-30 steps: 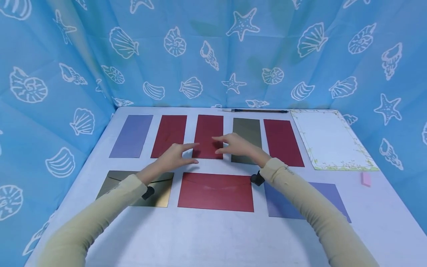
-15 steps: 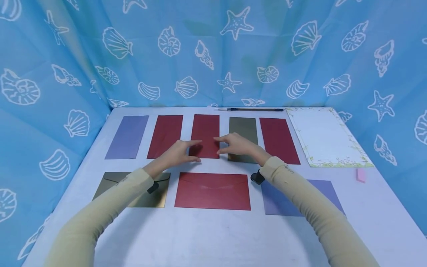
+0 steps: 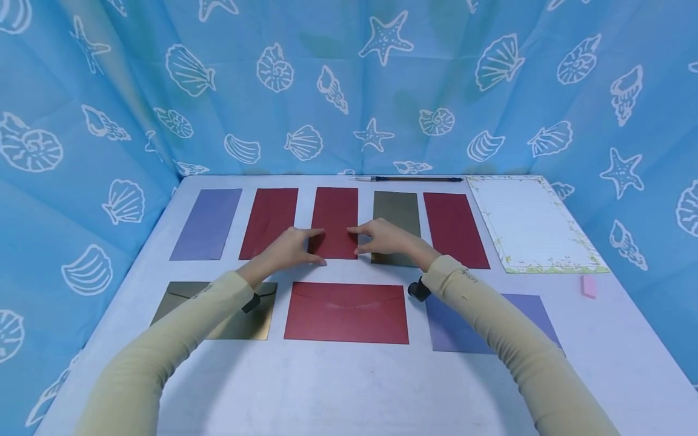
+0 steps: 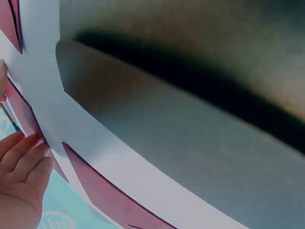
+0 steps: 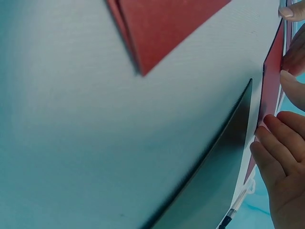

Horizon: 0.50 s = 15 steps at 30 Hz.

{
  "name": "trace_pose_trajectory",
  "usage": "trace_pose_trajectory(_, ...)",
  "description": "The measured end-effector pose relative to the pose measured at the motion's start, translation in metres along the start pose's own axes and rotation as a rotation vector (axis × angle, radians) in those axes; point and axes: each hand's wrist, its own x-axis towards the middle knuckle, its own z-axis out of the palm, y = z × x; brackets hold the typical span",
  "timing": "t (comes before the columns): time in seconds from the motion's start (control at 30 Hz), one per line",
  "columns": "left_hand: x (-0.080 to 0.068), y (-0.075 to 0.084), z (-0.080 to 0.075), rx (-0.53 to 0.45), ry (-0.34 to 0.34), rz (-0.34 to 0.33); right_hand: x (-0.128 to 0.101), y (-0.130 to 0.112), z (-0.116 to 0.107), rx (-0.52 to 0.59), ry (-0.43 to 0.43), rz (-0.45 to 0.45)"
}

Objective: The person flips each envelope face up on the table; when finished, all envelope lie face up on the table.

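Two hands meet at one red envelope [image 3: 335,221], the middle one of the back row. The left hand [image 3: 288,249] sets loosely spread fingertips [image 4: 28,157] at its left edge, the right hand [image 3: 385,237] its fingertips [image 5: 279,136] at its right edge; whether either actually pinches it cannot be told. That back row counts five upright envelopes: one purple [image 3: 206,223], three red, one olive [image 3: 396,224]. The front row counts three: one gold [image 3: 218,310], one red [image 3: 346,312], one purple. Beyond lie one pen [image 3: 409,179], one bordered sheet [image 3: 531,226] and one pink eraser [image 3: 588,286].
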Motion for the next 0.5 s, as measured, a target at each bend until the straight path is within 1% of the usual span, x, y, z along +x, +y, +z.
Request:
trace_pose_trajectory(0.23, 0.0033, -0.0031, 0.0010, 0.016, 0.014, 0.011, -0.0011, 0.0003, -0.0003, -0.007, 0.014, -0.021)
trace_pose_trajectory(0.5, 0.0047, -0.0046, -0.0002, 0.056, -0.009, 0.027, -0.0020, 0.0023, 0.0010, -0.027, 0.035, -0.058)
